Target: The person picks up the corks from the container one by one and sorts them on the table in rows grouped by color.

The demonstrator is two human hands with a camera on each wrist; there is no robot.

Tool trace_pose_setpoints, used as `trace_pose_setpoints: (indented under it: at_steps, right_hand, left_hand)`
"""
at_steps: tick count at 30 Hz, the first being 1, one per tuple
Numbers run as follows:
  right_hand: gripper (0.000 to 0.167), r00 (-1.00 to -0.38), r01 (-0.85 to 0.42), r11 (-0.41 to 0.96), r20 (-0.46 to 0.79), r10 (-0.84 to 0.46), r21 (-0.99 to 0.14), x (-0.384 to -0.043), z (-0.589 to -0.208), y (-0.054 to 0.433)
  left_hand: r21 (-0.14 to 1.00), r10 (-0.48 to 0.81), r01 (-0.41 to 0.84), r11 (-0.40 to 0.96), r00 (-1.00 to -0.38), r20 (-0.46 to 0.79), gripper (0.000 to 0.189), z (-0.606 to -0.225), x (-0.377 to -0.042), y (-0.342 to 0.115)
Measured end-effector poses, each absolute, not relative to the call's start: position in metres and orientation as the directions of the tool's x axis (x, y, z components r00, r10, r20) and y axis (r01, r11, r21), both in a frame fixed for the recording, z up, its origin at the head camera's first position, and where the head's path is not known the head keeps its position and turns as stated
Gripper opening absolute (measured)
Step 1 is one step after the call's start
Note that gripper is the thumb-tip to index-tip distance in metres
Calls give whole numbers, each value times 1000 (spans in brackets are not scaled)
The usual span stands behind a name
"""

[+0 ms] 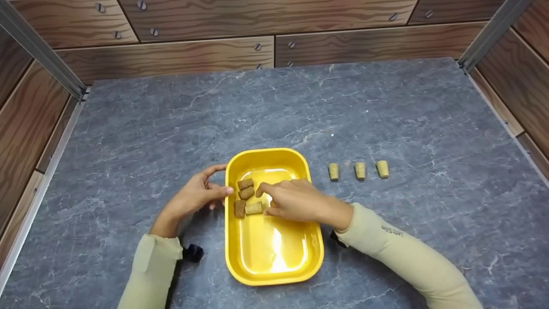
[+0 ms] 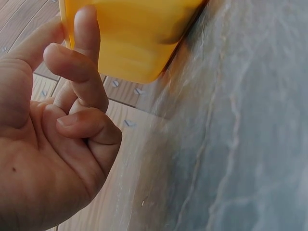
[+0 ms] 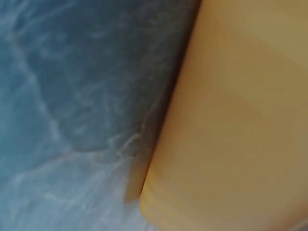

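A yellow tray [image 1: 274, 281] lies lengthwise on the table in the head view. My left hand [image 1: 199, 189] pinches its left rim, thumb on the rim and fingers along the outer wall; in the left wrist view, the lower fingers of the left hand [image 2: 72, 125] curl beside the tray [image 2: 130, 43]. My right hand [image 1: 298, 199] reaches over the right rim into the tray, its index finger and thumb apart. Near the thumb tip lies a pale tapered cork [image 1: 254, 208]. Beside it are three brown corks [image 1: 240, 209]. The right wrist view shows only the tray's outer wall [image 3: 231, 120] and tabletop.
Three pale tapered corks [image 1: 360, 171] stand spaced in a row right of the tray on the grey marbled table [image 1: 171, 116]. Wood-patterned panels [image 1: 274, 21] border the back and sides. Metal posts [image 1: 493, 38] rise at the far corners.
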State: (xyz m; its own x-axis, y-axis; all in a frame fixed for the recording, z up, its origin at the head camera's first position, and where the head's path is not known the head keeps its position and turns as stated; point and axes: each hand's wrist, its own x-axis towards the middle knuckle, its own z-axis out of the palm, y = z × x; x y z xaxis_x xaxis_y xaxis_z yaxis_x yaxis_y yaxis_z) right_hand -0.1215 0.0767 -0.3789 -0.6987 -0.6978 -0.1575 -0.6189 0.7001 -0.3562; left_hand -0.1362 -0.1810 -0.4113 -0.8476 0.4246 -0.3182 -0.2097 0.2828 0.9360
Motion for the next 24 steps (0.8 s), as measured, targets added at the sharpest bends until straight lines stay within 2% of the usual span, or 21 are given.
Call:
trace_pose_setpoints:
  at_steps: [10,24]
  right_hand:
    - [32,-689,-642,710,-188,-700,-288,-122,-385,72]
    - [23,-676,-673,699,-182,-714,-240,-122,-389,70]
  left_hand:
    - [943,431,-207,261,-849,-305,73,-411,-137,-180]
    - [946,430,-204,252,-852,-298,73,-413,-136,-181]
